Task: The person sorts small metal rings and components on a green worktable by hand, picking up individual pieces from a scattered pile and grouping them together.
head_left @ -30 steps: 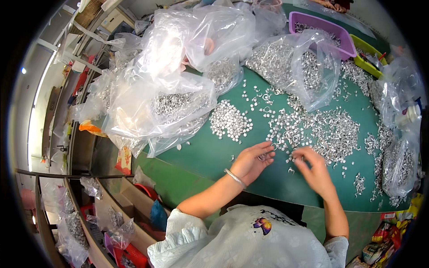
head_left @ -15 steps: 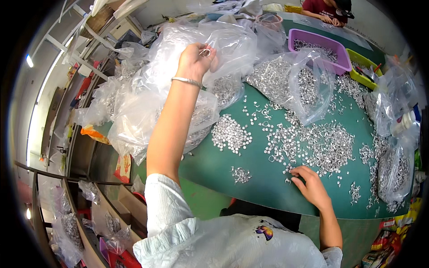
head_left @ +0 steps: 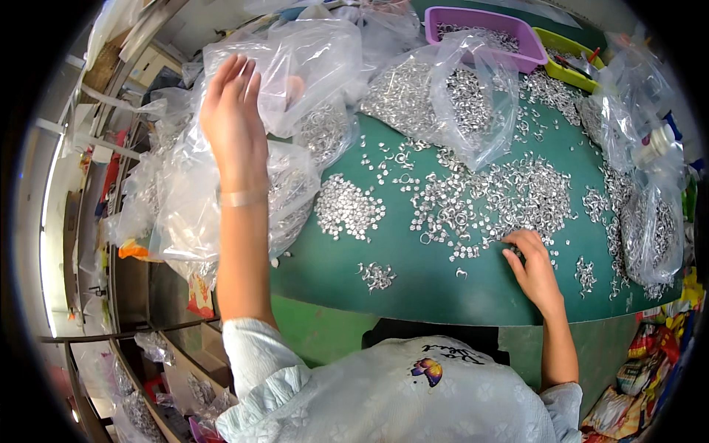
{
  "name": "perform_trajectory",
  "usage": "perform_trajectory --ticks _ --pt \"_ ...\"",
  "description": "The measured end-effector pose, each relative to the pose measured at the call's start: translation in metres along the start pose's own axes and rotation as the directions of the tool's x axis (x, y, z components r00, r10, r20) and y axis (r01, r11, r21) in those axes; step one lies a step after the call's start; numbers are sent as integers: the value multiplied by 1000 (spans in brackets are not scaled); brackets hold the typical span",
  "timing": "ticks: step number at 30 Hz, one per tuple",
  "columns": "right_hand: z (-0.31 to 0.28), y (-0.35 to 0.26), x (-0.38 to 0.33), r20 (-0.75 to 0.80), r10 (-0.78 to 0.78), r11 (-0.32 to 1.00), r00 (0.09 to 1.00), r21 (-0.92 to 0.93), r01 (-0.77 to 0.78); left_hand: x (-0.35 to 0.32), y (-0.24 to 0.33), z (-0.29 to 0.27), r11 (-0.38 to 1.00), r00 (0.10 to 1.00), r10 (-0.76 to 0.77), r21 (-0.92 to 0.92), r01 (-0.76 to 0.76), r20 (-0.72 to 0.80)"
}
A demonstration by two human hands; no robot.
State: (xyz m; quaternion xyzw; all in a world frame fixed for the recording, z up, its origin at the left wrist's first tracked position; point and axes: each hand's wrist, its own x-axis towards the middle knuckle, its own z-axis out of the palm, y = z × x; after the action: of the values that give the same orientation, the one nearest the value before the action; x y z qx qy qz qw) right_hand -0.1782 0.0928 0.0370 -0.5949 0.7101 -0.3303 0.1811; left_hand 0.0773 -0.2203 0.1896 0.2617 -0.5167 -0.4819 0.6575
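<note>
Raised over the clear plastic bags (head_left: 317, 52) at the left, my left hand (head_left: 235, 122) is open, fingers stretched out, with nothing visible in it. My right hand (head_left: 535, 272) rests at the near edge of a spread pile of small silver metal pieces (head_left: 528, 196). Its fingers bend over the pieces while the thumb stays apart; nothing shows in its grasp. To the left lies a heap of small silver bead-like pieces (head_left: 347, 208). A smaller cluster of hook-shaped pieces (head_left: 377, 276) sits nearer the table's front edge.
Bags full of silver pieces (head_left: 402, 96) stand at the back of the green table (head_left: 325, 277). Behind them are a purple bin (head_left: 484, 16) and a yellow-green bin (head_left: 565, 70). Another filled bag (head_left: 650, 236) lies at the right. Shelving (head_left: 81, 340) runs along the left.
My left hand held a silver ring over the bags; its fingers have now opened and no ring shows. My right hand has moved a little right along the pile. The whole view has shifted.
</note>
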Motion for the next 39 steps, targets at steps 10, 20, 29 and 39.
perform_trajectory --ticks 10,20,29,39 --pt "61 7 92 9 -263 938 965 -231 258 -164 -146 -16 544 794 -289 774 -323 534" --pt "21 35 27 325 -322 904 889 -174 391 -168 -163 -17 614 740 -209 675 -409 639" --pt "31 51 6 -200 61 880 978 -452 -147 -222 -127 49 654 455 -293 524 -545 841" --pt "42 44 30 -232 -327 922 916 -289 256 -228 -147 51 544 449 -185 471 -694 874"
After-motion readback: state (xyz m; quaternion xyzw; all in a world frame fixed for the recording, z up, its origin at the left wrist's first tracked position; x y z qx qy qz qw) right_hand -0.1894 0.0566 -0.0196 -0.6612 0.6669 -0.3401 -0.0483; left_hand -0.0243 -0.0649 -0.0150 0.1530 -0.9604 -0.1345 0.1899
